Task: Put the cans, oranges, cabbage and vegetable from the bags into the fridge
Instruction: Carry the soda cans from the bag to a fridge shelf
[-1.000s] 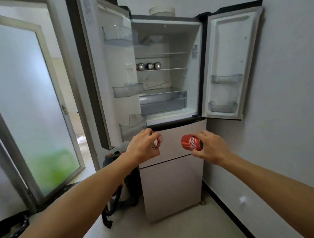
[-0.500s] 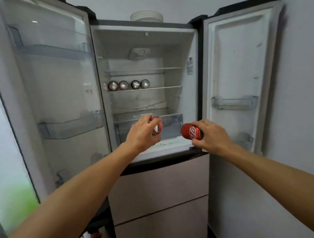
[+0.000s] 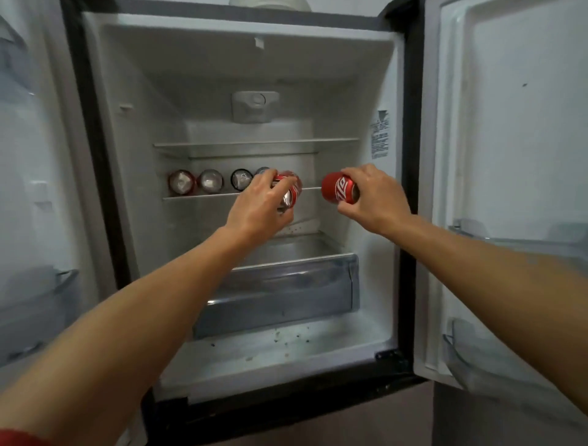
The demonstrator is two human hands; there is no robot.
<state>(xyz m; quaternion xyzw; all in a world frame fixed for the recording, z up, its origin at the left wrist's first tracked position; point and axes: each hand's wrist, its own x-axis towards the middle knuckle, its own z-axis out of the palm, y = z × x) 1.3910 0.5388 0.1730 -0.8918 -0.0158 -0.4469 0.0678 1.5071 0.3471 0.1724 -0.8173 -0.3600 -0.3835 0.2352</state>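
The fridge [image 3: 404,95] stands open in front of me. My left hand [image 3: 259,207] grips a red cola can [image 3: 291,191] on its side, right at the front edge of the middle glass shelf [image 3: 203,194]. My right hand [image 3: 374,197] holds a second red cola can [image 3: 337,187] sideways, just right of the first and level with the same shelf. Several cans [image 3: 210,181] lie in a row on the left part of that shelf, their ends facing me. The rightmost one is partly hidden behind my left hand.
An upper glass shelf [image 3: 254,143] is bare. A clear crisper drawer [image 3: 286,296] sits at the bottom of the compartment. Both doors hang open, with bins on the right door [image 3: 515,242] and the left door [image 3: 35,286]. A white round object [image 3: 269,3] rests on top.
I have come close to the fridge. Both hands have risen with their cans from the drawer's height to the middle shelf, and the left can now reaches the shelf edge.
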